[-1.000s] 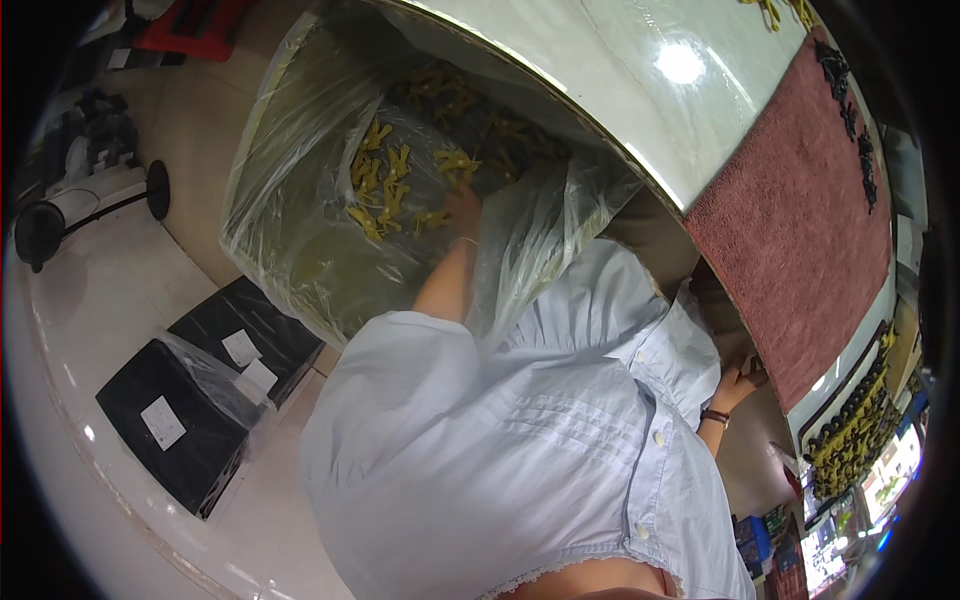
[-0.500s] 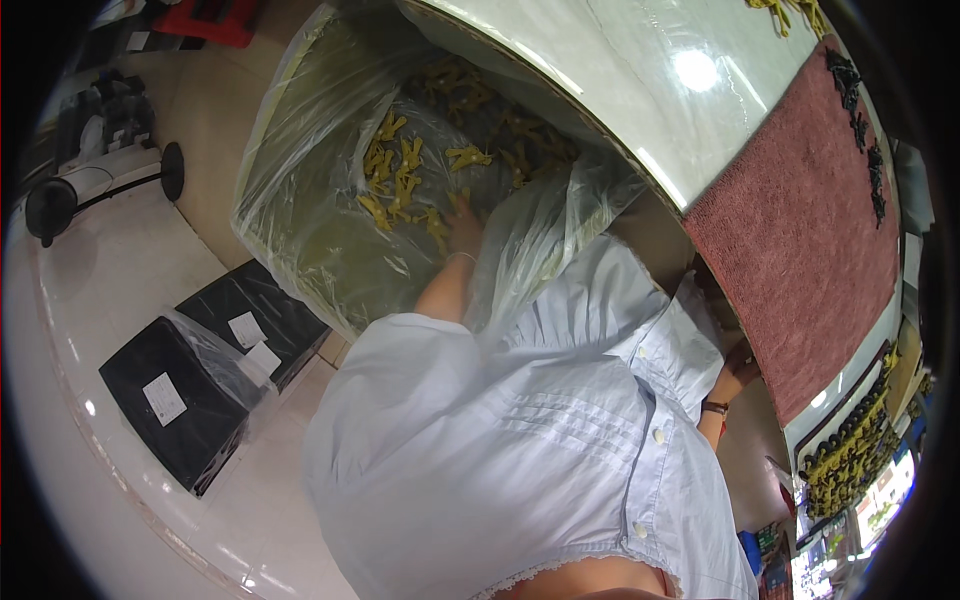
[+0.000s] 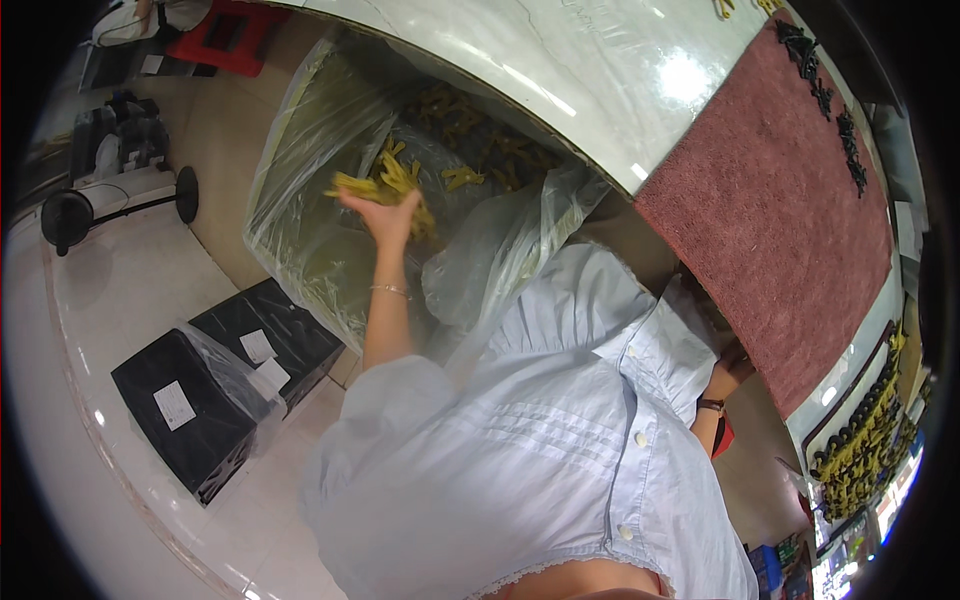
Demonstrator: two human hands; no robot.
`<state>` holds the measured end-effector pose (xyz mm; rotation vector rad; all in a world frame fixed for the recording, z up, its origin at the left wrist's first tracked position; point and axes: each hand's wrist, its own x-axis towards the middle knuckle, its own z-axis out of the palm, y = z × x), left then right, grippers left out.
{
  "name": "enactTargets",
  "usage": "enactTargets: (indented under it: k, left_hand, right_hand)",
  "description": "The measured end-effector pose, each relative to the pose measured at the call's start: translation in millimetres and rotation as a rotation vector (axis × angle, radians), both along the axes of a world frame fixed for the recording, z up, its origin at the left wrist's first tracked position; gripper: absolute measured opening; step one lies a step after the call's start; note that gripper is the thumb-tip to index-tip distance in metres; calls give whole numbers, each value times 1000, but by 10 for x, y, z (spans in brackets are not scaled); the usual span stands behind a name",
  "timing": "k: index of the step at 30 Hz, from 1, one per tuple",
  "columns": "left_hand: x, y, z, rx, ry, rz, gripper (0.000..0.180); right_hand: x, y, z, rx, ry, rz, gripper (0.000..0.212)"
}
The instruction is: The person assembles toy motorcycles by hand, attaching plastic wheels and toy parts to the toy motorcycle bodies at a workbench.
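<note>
Over a large container lined with clear plastic (image 3: pixel 285 190), my left hand (image 3: pixel 383 213) grips a bunch of yellow branched plastic pieces (image 3: pixel 400 176), which look like small clamps. The pieces stick out past my fingers. More loose yellow pieces (image 3: pixel 462 178) lie inside the liner, and the ones towards the table are in shadow. My right hand (image 3: pixel 732 374) is low at the near edge of the table, beside the reddish-brown mat (image 3: pixel 770 230). Its fingers are dark and partly hidden by that edge, so I cannot make out whether they hold anything.
Dark pieces (image 3: pixel 850 150) lie along the mat's far side on the white table (image 3: pixel 600 60). A rack of yellow and black pieces (image 3: pixel 865 430) stands at right. Black boxes with white labels (image 3: pixel 185 405) sit on the floor at left. A red stool (image 3: pixel 228 38) is far left.
My left hand has come up and leftwards from among the loose pieces, now with a bunch of yellow pieces in its grip. My right hand stays by the table edge.
</note>
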<state>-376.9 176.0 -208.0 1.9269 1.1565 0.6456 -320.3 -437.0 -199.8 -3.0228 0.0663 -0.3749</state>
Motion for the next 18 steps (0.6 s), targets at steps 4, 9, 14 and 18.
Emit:
enactTargets:
  k: [4, 9, 14, 18]
  left_hand:
    - [685, -400, 1622, 359, -492, -379, 106]
    - [1692, -1363, 2736, 555, -305, -1267, 79]
    - [2457, -2264, 2608, 603, 146, -1807, 76]
    - [2754, -2310, 2552, 647, 453, -1861, 89]
  right_hand:
    - [14, -15, -51, 42, -51, 20, 46]
    - [5, 47, -32, 274, -16, -46, 44]
    - [-1, 140, -47, 405, -37, -52, 43]
    - [-68, 168, -56, 652, -77, -119, 40]
